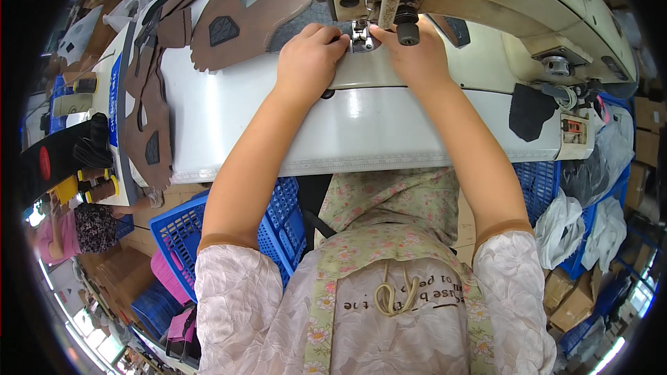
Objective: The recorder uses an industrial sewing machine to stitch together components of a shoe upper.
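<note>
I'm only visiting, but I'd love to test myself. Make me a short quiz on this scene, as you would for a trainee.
1. What kind of machine are the left hand and the right hand working at?

2. True or false: the presser foot stands between the two hands.

3. Choose one. The large cut piece with a dark patch, nearest the left hand on the white sewing table, is mostly:
a) blue
b) brown
c) yellow

Key:
1. A sewing machine.
2. True: one hand is on either side of it.
3. b) brown.
</note>
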`<state>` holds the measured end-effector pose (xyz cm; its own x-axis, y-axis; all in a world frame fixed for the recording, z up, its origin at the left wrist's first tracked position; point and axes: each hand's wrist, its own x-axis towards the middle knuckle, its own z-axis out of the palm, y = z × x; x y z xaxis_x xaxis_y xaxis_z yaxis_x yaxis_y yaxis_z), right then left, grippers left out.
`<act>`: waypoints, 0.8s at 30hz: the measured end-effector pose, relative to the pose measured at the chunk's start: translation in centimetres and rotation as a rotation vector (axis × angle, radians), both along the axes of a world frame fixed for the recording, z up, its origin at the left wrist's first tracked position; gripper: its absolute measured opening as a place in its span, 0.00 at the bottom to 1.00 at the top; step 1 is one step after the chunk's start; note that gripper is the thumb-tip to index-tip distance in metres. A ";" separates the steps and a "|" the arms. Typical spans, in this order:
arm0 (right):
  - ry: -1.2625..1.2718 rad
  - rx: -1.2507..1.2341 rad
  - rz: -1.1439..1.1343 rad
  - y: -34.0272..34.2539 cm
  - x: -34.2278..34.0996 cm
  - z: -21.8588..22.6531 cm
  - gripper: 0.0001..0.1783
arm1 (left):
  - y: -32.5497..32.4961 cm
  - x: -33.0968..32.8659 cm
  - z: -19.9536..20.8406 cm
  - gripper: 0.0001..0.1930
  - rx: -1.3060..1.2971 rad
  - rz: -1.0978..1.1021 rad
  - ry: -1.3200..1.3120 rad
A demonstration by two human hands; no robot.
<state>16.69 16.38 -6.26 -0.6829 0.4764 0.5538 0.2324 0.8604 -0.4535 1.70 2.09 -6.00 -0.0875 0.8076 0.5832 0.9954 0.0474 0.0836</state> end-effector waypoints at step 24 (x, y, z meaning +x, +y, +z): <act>-0.177 0.309 0.136 0.2 0.0 0.5 0.22 | -0.5 0.0 0.0 0.05 -0.091 0.029 -0.066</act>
<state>16.70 16.54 -5.74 -0.8262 0.2040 0.5252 0.1582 0.9787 -0.1312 1.72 1.55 -6.00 -0.1473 0.8537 0.4995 0.9859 0.0862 0.1434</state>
